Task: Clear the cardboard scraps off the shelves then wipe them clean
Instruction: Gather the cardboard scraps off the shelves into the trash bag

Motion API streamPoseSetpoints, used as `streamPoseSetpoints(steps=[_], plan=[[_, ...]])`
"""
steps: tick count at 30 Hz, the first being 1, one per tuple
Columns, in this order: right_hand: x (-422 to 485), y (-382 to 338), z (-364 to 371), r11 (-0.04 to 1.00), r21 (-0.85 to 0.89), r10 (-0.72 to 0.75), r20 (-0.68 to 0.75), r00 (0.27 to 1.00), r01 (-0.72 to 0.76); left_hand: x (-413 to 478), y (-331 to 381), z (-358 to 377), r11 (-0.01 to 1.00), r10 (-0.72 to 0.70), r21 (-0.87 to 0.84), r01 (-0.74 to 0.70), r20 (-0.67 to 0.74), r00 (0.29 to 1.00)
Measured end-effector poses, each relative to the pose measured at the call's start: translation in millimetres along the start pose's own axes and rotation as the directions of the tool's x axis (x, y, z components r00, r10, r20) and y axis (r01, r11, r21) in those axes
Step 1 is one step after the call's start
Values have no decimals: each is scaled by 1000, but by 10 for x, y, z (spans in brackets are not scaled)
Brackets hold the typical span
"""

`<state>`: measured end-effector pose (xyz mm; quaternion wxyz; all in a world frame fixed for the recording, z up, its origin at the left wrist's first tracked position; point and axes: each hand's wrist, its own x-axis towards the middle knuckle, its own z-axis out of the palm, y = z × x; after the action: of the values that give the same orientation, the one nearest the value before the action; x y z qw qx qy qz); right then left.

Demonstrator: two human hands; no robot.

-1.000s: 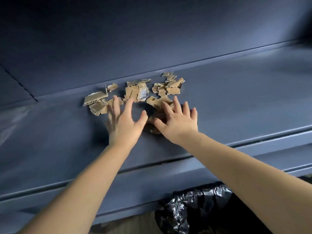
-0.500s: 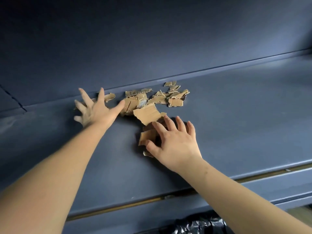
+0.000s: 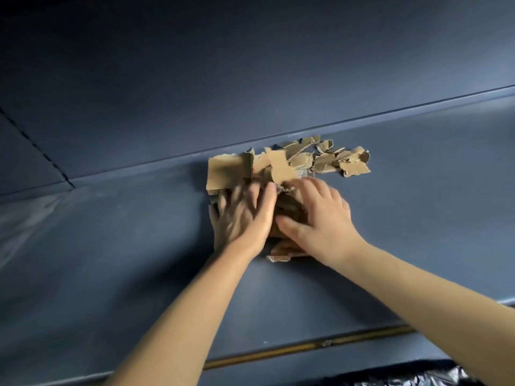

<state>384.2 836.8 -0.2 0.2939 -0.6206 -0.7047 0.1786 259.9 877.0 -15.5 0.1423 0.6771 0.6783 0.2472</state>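
A heap of torn brown cardboard scraps [image 3: 289,165] lies on the dark blue shelf [image 3: 418,204], close to its back wall. My left hand [image 3: 242,215] rests flat on the left part of the heap, fingers spread and blurred by motion. My right hand [image 3: 320,218] presses on the scraps beside it, fingers apart, with several pieces under the palm. The two hands touch at the thumbs. More scraps [image 3: 281,253] poke out beneath my right wrist. Neither hand has closed around a piece.
The shelf's back panel [image 3: 250,79] rises right behind the heap. A front lip with a brass-coloured strip [image 3: 306,346] runs along the near edge. A black plastic bag [image 3: 418,377] shows below the shelf at the bottom right.
My left hand has swept in from the far left, pushing the left scraps against the others. The spread pieces are now one tighter heap between both hands. The view has moved closer.
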Motion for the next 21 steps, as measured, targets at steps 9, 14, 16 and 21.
streamPoseSetpoints(steps=[9,14,16,21], plan=[[1066,541,-359,916,-187,366,25,930,-355,-82,55,3,983,107,149,-108,12,994],[1047,388,-162,965,-123,210,-168,963,-232,-76,49,25,976,125,187,-115,-39,991],[1138,411,-225,956,-125,236,-213,948,-266,-95,46,41,965,156,219,-142,-49,987],[1383,434,-215,946,-64,318,-3,948,-317,-94,55,47,965,166,223,-139,-106,980]])
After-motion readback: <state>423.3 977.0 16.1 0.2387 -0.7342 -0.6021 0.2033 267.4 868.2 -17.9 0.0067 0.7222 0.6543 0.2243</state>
